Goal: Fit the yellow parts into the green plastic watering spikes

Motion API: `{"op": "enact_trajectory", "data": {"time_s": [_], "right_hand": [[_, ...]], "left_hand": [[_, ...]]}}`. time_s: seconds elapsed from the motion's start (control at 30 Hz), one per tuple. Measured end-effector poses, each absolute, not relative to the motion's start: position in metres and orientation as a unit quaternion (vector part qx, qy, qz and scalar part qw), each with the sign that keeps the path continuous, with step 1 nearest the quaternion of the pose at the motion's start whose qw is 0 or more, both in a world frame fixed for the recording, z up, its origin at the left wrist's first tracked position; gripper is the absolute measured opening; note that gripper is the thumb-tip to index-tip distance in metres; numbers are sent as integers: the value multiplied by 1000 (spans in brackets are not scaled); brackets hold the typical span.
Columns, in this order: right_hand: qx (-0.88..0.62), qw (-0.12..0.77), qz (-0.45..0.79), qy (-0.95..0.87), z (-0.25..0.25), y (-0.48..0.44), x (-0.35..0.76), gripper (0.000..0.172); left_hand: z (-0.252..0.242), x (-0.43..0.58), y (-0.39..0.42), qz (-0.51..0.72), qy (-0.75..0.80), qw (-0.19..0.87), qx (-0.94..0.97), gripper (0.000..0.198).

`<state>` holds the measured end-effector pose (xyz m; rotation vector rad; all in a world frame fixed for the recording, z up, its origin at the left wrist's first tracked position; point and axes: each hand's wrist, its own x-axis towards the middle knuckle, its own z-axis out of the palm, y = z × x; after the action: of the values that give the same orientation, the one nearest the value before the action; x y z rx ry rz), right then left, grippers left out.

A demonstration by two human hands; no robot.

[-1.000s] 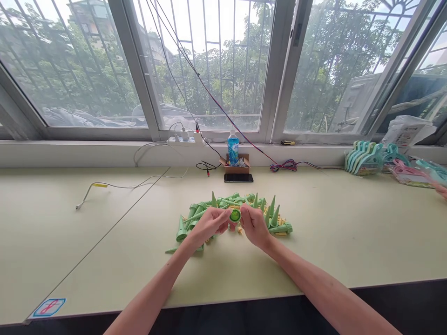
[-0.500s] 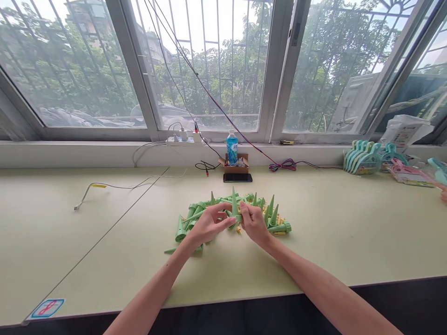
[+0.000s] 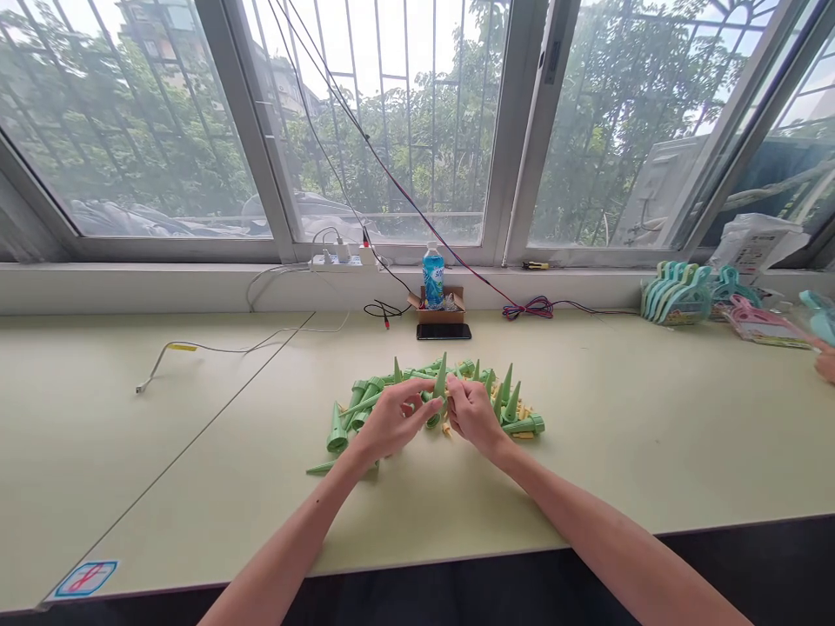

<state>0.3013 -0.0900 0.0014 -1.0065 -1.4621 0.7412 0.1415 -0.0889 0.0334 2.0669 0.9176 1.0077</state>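
both hands meet over the near edge of the pile of green cones, which lies mid table. the left hand is half curled, its thumb and fingers closing on the lower part of 1 cone that stands tip up just above the pile. the right hand pinches the same cone's base from the other side. whether its fingertips hold anything more is hidden. small yellow pieces lie in the pile, some right under the hands.

as a judgement, the step in hand looks like work on the base of this 1 cone, perhaps seating a part into it, with the 2 hands bracing it against each other. the next move calls for a firm pinch low on the cone, a straight push or twist along its axis, and a spot beside the pile that keeps it apart from the loose cones.

behind the pile sit a phone, a box and a bottle. a cable trails to the left of the pile. far right of the pile are hangers and another person's hand.
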Motion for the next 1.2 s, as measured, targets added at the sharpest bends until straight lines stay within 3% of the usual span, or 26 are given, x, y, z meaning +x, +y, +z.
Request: {"op": "enact_trajectory", "data": {"time_s": [0.17,0.43,0.87,1.2], "right_hand": [[-438,572,326,-612,-3,-90,300,55],[-442,561,264,-648,-4,-93,300,57],[-304,536,38,-787,-6,-97,313,43],[-364,538,75,-756,-5,-98,307,43]], "left_hand": [[33,144,-88,399,369,326,773,31],[29,144,-87,403,331,414,746,27],[35,134,-88,280,272,683,618,36],[42,140,-93,338,290,599,665,30]]}}
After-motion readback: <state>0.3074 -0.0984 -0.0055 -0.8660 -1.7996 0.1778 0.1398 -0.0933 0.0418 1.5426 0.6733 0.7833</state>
